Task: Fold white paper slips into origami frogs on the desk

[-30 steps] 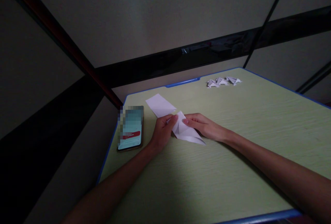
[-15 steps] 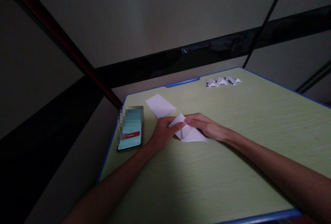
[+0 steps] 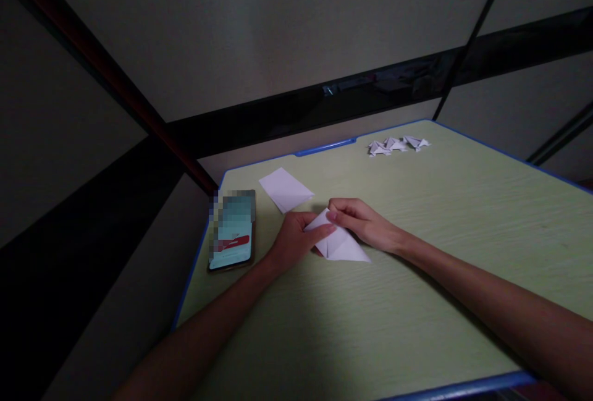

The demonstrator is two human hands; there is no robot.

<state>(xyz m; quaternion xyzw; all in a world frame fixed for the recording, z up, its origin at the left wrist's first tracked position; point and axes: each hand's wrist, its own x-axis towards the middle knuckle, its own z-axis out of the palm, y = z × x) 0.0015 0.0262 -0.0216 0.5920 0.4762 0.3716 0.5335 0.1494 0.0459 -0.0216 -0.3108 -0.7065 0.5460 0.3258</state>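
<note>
A piece of white folded paper point(image 3: 340, 245) is held between both hands just above the table, its loose corner pointing right and toward me. My left hand point(image 3: 296, 237) grips its left side, thumb lying across the top and fingers hidden beneath. At the far corner, my right hand point(image 3: 359, 220) pinches the paper between thumb and bent fingers. Beyond my left hand a second white sheet of paper point(image 3: 285, 188) lies flat on the table, touched by neither hand.
A phone point(image 3: 234, 231) with a lit screen lies at the table's left edge. Several small folded paper figures point(image 3: 396, 144) stand in a row at the back right. The pale green table point(image 3: 463, 215) has a blue rim, and a panelled wall point(image 3: 287, 36) rises behind it.
My right hand's thumb and fingers have shifted up to the paper's far tip, and the paper has tilted slightly. My left hand keeps its grip. The view has drifted a little.
</note>
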